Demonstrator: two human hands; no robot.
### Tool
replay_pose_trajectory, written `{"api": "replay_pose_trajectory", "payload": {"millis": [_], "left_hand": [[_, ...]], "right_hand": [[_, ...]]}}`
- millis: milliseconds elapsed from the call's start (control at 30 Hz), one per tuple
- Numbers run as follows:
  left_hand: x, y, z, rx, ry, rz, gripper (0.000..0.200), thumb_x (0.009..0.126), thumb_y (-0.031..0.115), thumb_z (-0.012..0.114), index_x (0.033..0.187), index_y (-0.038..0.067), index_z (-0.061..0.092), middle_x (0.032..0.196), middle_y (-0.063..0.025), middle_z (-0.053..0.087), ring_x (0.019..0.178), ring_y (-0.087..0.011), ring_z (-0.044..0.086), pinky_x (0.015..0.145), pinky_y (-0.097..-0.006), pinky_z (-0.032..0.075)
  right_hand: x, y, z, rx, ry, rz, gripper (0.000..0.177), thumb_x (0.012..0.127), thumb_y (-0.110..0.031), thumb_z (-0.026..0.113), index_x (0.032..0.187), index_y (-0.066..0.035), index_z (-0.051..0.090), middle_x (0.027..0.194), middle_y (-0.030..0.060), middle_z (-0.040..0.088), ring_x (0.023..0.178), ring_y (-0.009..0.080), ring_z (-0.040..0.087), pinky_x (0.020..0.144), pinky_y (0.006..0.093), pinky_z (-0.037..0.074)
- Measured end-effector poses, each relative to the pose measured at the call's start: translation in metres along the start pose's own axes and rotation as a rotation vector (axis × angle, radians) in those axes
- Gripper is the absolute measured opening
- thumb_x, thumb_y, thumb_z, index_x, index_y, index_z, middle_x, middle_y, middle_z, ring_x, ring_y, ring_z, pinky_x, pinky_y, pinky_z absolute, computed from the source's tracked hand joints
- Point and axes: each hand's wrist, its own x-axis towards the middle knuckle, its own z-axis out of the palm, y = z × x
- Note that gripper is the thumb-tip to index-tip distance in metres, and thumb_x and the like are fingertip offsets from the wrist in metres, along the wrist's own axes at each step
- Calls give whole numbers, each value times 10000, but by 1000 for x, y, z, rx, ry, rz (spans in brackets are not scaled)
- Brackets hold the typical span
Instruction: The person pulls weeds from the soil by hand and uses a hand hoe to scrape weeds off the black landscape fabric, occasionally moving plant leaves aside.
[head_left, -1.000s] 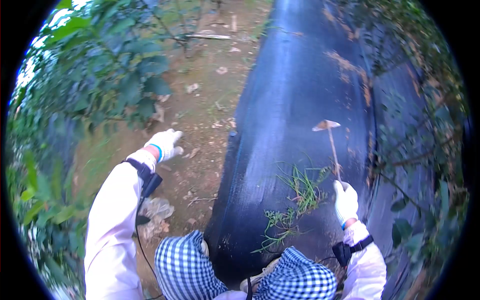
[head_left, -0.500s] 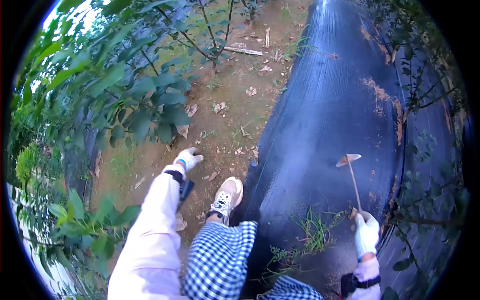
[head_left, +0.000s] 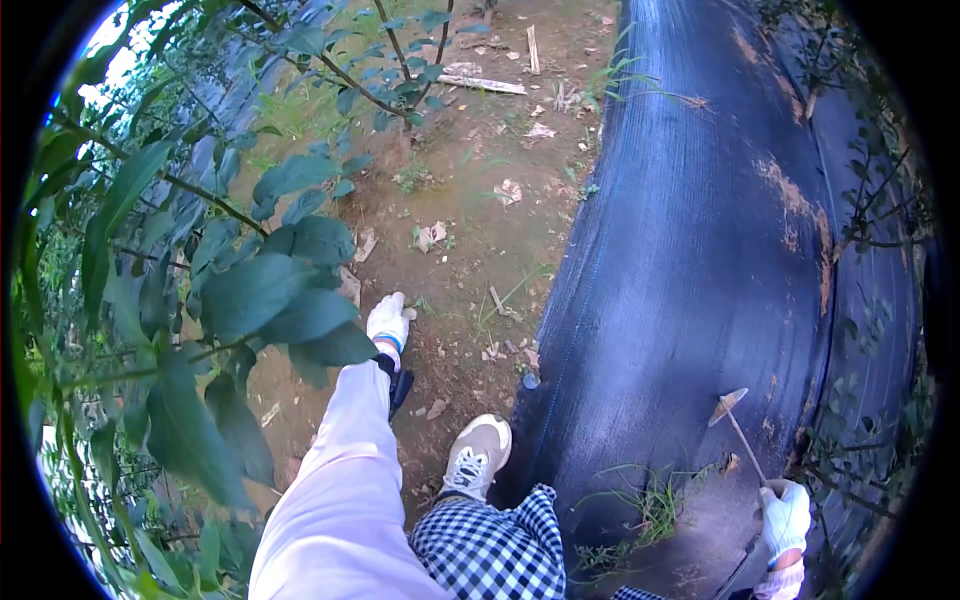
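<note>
So the right hand (head_left: 785, 520), white-gloved and out at 4 o'clock, has its fingers clamped on the handle of a small hoe (head_left: 746, 444), which points to 11 o'clock from the fist with the blade (head_left: 727, 405) at the far tip. Probably gripped well back from the blade like that for reach, and it also keeps the edge clear of the shoe (head_left: 477, 455) down at 6. The blade is over the black ground sheet (head_left: 690, 260), can't tell if it touches or just hovers. The left hand (head_left: 390, 318) is at 9 o'clock above bare soil (head_left: 465, 215), fingers loosely curled with the thumb a bit apart, nothing visible in it, so I reckon that arm is mostly out for balance. It's just beside some big leaves (head_left: 270, 300), further out toward 9, which might be why it's kept tucked in on their inner side. A scraggly grass clump (head_left: 657, 508) sits between 4 and 5 on the sheet, near the hoe but apart from it, no idea if it's rooted or lying loose
</note>
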Motion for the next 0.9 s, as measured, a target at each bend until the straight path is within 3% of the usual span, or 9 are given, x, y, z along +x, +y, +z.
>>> {"api": "replay_pose_trajectory", "payload": {"millis": [100,200,300,400,567,700,800,867,900], "left_hand": [[-11,-2,-13,-200,-61,125,289,818,258,654,1014,47,630,994,-200,659,992,-390,608,870,-446,474],[-26,16,-37,-499,-108,-33,324,811,252,687,1055,49,625,1028,-183,657,1013,-371,613,897,-439,471],[-33,37,-24,-270,104,280,318,803,268,693,1045,70,632,1037,-168,626,989,-369,607,858,-435,481],[-23,48,-10,-133,-179,483,369,773,283,725,1061,72,633,977,-163,603,953,-362,606,840,-416,489],[0,60,-26,-491,25,96,264,791,198,695,1014,66,645,948,-176,635,911,-344,630,814,-401,500],[17,74,-16,-146,23,553,223,826,151,643,1022,46,635,955,-170,682,904,-310,664,812,-373,517],[36,75,-17,-504,-22,194,183,828,148,619,989,65,651,971,-162,671,943,-363,635,845,-404,501],[61,57,-15,-727,230,-29,212,823,144,628,1004,33,640,1038,-162,677,968,-347,638,876,-401,493],[82,30,13,-547,458,-46,217,824,138,632,1018,42,642,1052,-162,673,980,-344,634,881,-398,490]], "right_hand": [[6,-10,12,-81,23,-9,163,787,-118,680,873,18,707,638,150,655,553,248,651,579,362,508],[6,-27,10,-50,15,105,166,775,-133,692,859,9,707,676,156,664,625,280,666,632,377,514],[16,-12,13,-88,60,93,182,753,-155,696,857,-6,705,761,171,680,769,332,669,728,400,510],[16,-11,15,-95,64,107,200,746,-158,686,872,-6,716,805,186,690,799,346,669,766,405,512],[13,-16,17,-98,73,103,200,739,-147,680,880,-12,726,827,192,695,799,343,672,765,399,514],[7,-28,15,-141,98,69,188,741,-138,680,873,-12,725,815,183,695,793,339,672,755,394,512],[10,-19,18,-110,109,92,175,744,-127,677,864,-9,723,805,177,694,786,335,672,746,394,511],[7,-19,21,-123,122,99,161,749,-116,674,857,-6,722,791,172,692,775,327,671,740,395,510],[5,-29,17,-112,82,132,158,753,-114,675,861,-8,720,797,170,690,782,325,668,746,396,507]]}}
